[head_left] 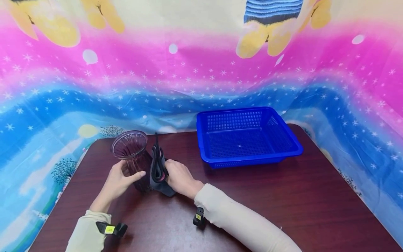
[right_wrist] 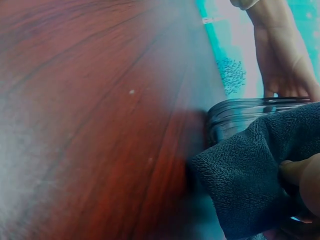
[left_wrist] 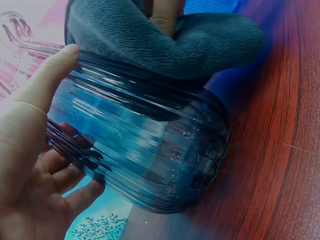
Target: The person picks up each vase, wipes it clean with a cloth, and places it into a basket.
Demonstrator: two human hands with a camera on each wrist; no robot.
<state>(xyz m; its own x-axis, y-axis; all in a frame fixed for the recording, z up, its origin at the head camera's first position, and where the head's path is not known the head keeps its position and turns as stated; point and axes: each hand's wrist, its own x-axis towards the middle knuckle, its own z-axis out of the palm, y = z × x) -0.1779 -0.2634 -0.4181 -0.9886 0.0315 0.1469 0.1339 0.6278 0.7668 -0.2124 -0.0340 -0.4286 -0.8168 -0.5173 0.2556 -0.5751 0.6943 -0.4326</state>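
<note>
A purple ribbed glass vase [head_left: 129, 145] with a flared rim leans a little on the left part of the table. My left hand [head_left: 118, 182] grips its body, thumb across the near side and fingers round the far side in the left wrist view. A folded dark grey cloth [head_left: 157, 169] is pinched in my right hand [head_left: 182, 177], pressed against the vase's right side. The cloth [left_wrist: 150, 40] covers the upper flank of the vase [left_wrist: 145, 135] in the left wrist view. From the right wrist view, the thumb [right_wrist: 300, 175] lies on the cloth [right_wrist: 240, 175].
A blue plastic basket [head_left: 248, 161] with mesh walls stands at the back right of the dark wooden table [head_left: 252, 199]. A patterned cloth backdrop [head_left: 176, 73] hangs close behind the table and along both sides.
</note>
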